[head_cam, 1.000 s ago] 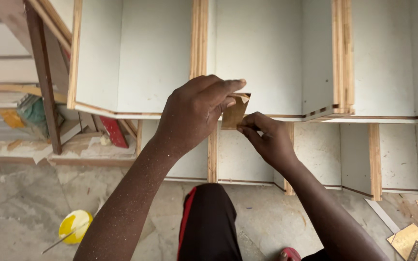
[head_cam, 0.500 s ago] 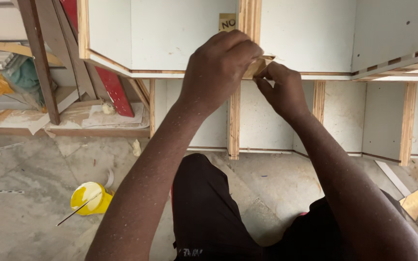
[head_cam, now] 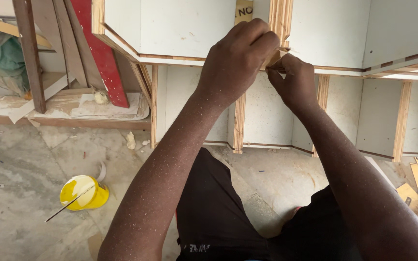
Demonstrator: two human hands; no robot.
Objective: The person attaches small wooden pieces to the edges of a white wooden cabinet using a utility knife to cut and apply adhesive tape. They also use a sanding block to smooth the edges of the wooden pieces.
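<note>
Sandpaper (head_cam: 277,57) scrap pinched btwn both hands at ply edge (head_cam: 280,19) of white cabinet (head_cam: 180,29). Left hand (head_cam: 235,60) closed over it, right hand (head_cam: 293,82) grips its lower corner. Best: keep it flat on edge, short even strokes, don't round the laminate corner.

- Floor (head_cam: 20,212): grey stone slabs, dusty.
- Yellow pot (head_cam: 84,192): stands on the floor at left, a thin stick (head_cam: 68,209) resting across it.
- Wood offcuts (head_cam: 414,191): lie on the floor at far right.
- White cabinet (head_cam: 315,111): stands on the floor, plywood-edged dividers.
</note>
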